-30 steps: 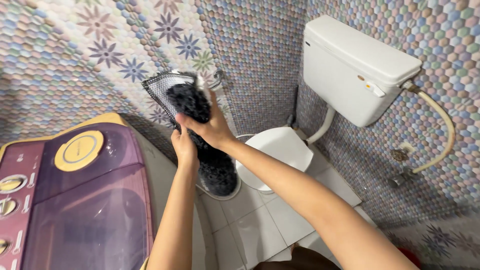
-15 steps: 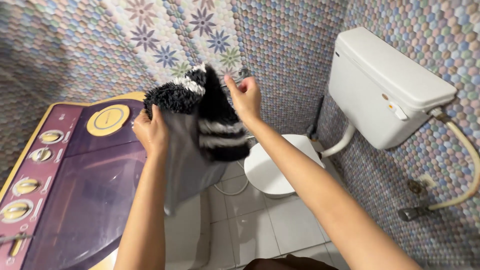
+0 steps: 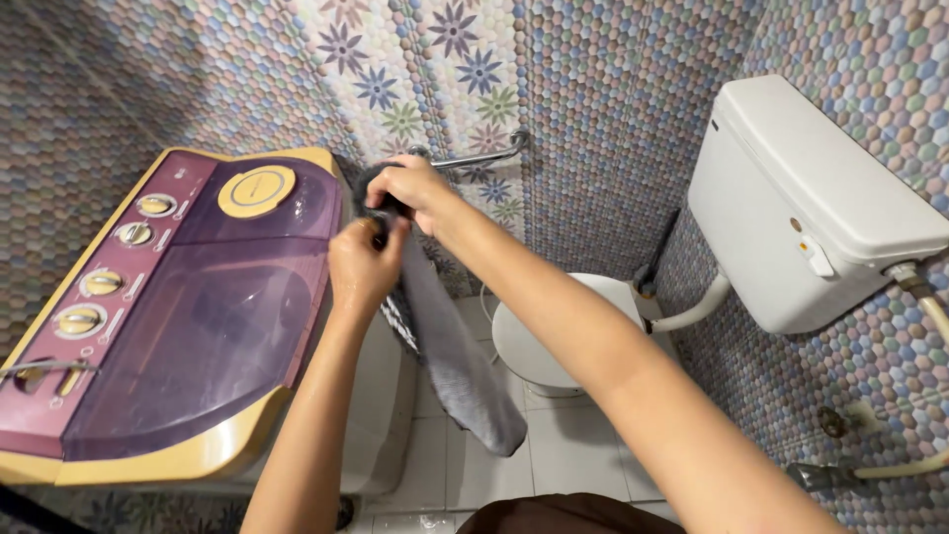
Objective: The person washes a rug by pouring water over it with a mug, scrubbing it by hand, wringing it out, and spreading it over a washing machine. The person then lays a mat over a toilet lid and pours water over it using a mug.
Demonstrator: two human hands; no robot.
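Left hand [image 3: 364,265], right hand [image 3: 413,188] both grasping grey bath mat [image 3: 457,361], seemingly near washing machine [image 3: 188,326] edge.

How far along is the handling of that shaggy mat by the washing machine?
Done: nothing visibly finished. In hand: both the left hand and right hand grip the mat, which hangs beside the washing machine, grey backing outward. Left: the machine's lid is closed.

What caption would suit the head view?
Both hands, left hand and right hand, grip a grey mat beside a washing machine.
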